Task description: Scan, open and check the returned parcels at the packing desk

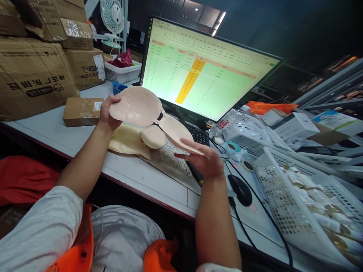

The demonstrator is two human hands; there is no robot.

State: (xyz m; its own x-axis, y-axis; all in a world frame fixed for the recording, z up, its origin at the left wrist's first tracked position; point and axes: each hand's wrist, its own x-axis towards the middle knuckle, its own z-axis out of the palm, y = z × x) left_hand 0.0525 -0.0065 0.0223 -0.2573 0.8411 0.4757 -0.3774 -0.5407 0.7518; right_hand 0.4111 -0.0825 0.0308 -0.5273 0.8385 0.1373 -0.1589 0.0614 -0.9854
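A beige stick-on bra (137, 105) with two cups joined by a dark clasp is stretched between my hands above the desk. My left hand (109, 111) pinches the outer edge of the left cup. My right hand (205, 158) holds the outer tip of the other cup between thumb and fingers. Below the clasp sits a smaller rounded beige pad (153, 136); whether it is attached to the bra I cannot tell. Under these lie a pale yellow bag (127, 141) and a brown printed mat (172, 162).
A monitor (204, 68) showing a spreadsheet stands behind, with a keyboard (198, 134) partly hidden below it. Cardboard boxes (34, 71) are stacked at left. At right are a black mouse (240, 190), cables and a white basket (283, 200) of wrapped items.
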